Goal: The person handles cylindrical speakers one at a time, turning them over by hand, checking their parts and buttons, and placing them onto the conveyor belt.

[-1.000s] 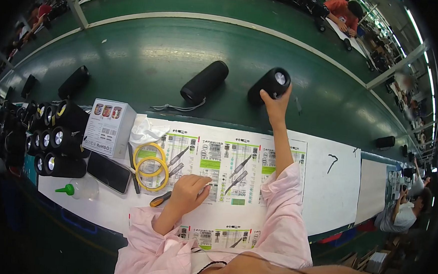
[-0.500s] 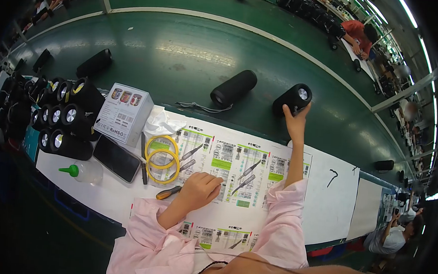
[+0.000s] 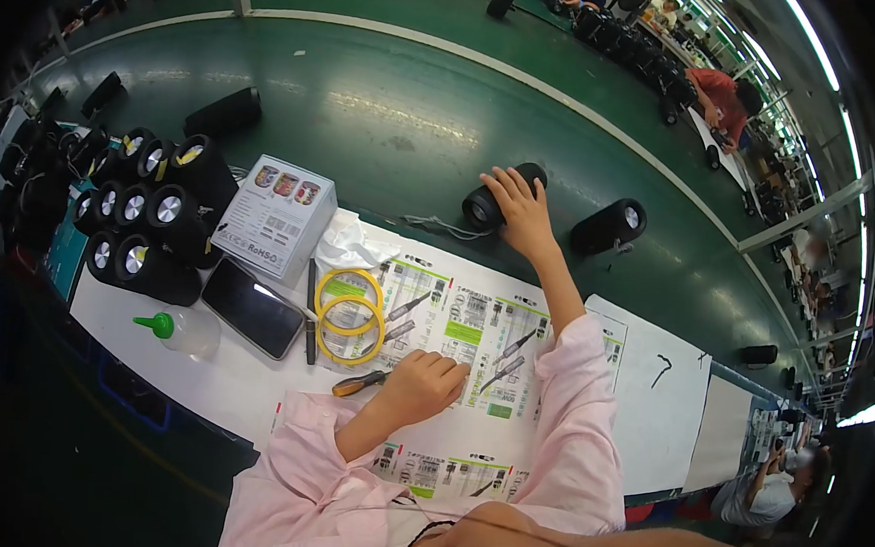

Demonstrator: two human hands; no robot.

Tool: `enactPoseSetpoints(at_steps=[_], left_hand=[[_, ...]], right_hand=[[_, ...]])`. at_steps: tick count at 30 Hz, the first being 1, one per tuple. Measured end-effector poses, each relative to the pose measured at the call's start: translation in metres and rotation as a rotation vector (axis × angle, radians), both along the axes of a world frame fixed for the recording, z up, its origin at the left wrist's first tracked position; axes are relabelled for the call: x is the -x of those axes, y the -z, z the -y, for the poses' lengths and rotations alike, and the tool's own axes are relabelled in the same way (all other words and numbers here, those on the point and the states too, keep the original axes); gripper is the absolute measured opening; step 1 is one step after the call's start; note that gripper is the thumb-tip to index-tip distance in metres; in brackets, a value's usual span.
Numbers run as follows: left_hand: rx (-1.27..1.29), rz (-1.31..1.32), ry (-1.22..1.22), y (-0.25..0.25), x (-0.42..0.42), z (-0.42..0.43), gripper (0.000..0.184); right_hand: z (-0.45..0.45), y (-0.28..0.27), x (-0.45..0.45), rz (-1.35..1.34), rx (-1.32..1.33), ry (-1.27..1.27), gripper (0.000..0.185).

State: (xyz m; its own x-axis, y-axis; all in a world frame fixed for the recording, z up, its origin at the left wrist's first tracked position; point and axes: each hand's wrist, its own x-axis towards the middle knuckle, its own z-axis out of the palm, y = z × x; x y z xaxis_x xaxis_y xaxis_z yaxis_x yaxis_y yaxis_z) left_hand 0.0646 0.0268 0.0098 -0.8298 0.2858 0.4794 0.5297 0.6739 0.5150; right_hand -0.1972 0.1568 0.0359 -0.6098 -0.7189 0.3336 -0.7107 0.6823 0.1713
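Observation:
My right hand (image 3: 521,213) lies over a black cylindrical speaker (image 3: 482,208) on the green surface past the table, its fingers wrapped across the top. A grey cord (image 3: 443,224) trails left from this speaker. To the right lies a second black speaker (image 3: 600,229) with a silver end disc, apart from my hand. My left hand (image 3: 420,388) rests on the printed sheet (image 3: 477,441) with its fingers curled in; nothing shows in it. Just left of it is a screwdriver (image 3: 359,383) with a yellow and black handle.
Two yellow rings (image 3: 350,329), a black pen (image 3: 311,326), a phone (image 3: 253,307) and a green-capped bottle (image 3: 175,332) lie to the left. Behind them stand a white box (image 3: 276,218) and stacked speakers (image 3: 141,205). A person in red (image 3: 721,98) sits across.
My right hand has let go of the right-hand speaker and moved left onto the corded speaker. My left hand stays curled on the sheet. The whole view has shifted slightly.

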Motion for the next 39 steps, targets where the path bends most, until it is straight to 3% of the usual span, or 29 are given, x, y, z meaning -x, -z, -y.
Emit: enactPoseSetpoints(at_steps=[3,6,8,10,11,14,16,18,20,22,24,27,28,30,33,34,37,38,39], left_hand=[[0.009,-0.022,-0.036,0.0,0.003,0.005,0.016],[0.008,-0.042,-0.046,-0.001,0.003,0.007,0.016],[0.021,-0.032,-0.038,0.001,0.003,0.005,0.016],[-0.01,-0.055,-0.05,0.001,0.003,0.002,0.013],[-0.021,-0.064,-0.053,0.001,0.004,0.002,0.011],[-0.296,-0.069,-0.127,-0.012,0.004,0.007,0.01],[-0.572,-0.032,-0.253,-0.017,0.0,0.013,0.008],[-0.759,0.041,-0.403,-0.011,-0.003,0.021,0.006],[-0.988,0.086,-0.484,-0.001,0.002,0.023,0.006],[-1.094,0.108,-0.512,0.001,0.002,0.023,0.008],[-1.073,0.108,-0.48,-0.002,0.001,0.02,0.009],[-1.07,0.135,-0.412,-0.001,0.003,0.018,0.01],[-1.065,0.163,-0.398,-0.001,0.001,0.018,0.01],[-1.07,0.216,-0.376,-0.006,0.001,0.016,0.011],[-1.045,0.245,-0.349,-0.005,0.002,0.014,0.011],[-1.052,0.255,-0.343,-0.005,0.004,0.012,0.011],[-1.037,0.284,-0.328,-0.01,-0.004,0.016,0.01],[-1.04,0.271,-0.323,-0.012,0.0,0.016,0.01],[-1.001,0.261,-0.302,-0.01,0.002,0.018,0.012]], right_hand=[[-0.001,-0.001,0.018,0.061,-0.004,-0.098,0.082],[-0.012,-0.008,-0.001,0.103,0.209,-0.105,0.079],[-0.018,-0.022,-0.023,0.125,0.545,-0.136,0.082],[-0.027,-0.03,-0.051,0.333,0.977,-0.075,0.082],[-0.044,-0.024,-0.06,0.412,1.047,-0.086,0.084],[-0.038,-0.049,-0.121,0.626,1.453,-0.152,0.093],[-0.037,-0.029,-0.141,0.638,1.527,-0.686,0.102],[-0.06,0.001,-0.151,0.538,0.971,-0.601,0.103],[-0.058,0.022,-0.16,0.541,0.981,-0.727,0.099],[-0.068,0.0,-0.158,0.571,0.846,-0.677,0.089],[-0.072,-0.014,-0.162,0.651,1.217,-0.768,0.081],[-0.092,-0.088,-0.197,0.811,1.716,-0.578,0.094],[-0.088,-0.107,-0.204,0.743,1.915,-0.688,0.094],[-0.094,-0.121,-0.205,0.66,1.98,-0.858,0.096],[-0.078,-0.099,-0.213,0.753,1.987,-0.826,0.091],[-0.068,-0.086,-0.214,0.758,1.796,-0.721,0.089],[-0.075,-0.085,-0.223,0.841,1.713,-0.528,0.089],[-0.093,-0.079,-0.204,0.82,1.679,-0.805,0.084],[-0.113,-0.104,-0.204,1.245,1.693,-0.77,0.085]])
